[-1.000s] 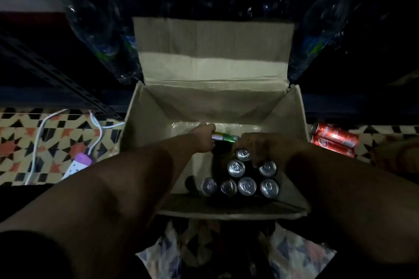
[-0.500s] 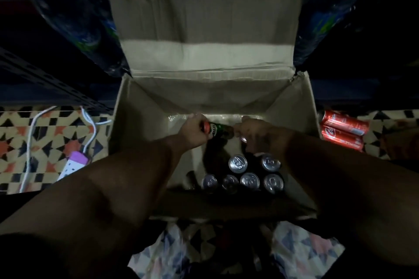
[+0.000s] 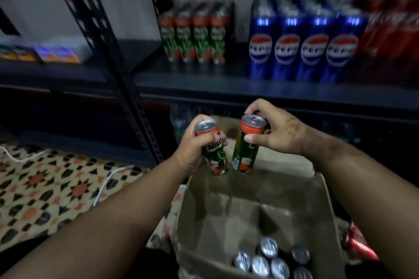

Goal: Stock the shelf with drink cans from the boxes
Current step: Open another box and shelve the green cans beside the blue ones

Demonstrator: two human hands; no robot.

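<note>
My left hand [image 3: 195,149] grips a green and red Milo can [image 3: 214,154] around its middle, held upright above the open cardboard box [image 3: 204,199]. My right hand [image 3: 275,130] holds a second Milo can [image 3: 246,149] by its top rim, close beside the first. Several more cans [image 3: 269,258] with silver tops stand in the box's near right corner. On the dark shelf [image 3: 204,85] above, a row of Milo cans [image 3: 196,36] stands left of a row of blue Pepsi cans [image 3: 302,50].
A black perforated shelf upright [image 3: 102,52] slants down at the left. Red cans [image 3: 394,36] stand at the shelf's far right. Small packs [image 3: 56,54] lie on the left shelf. A white cable [image 3: 106,183] crosses the patterned floor [image 3: 45,188]. Red cans [image 3: 360,244] lie right of the box.
Both hands have risen out of the box, each with a Milo can now held upright. My view has tilted up from the box to the stocked shelf.
</note>
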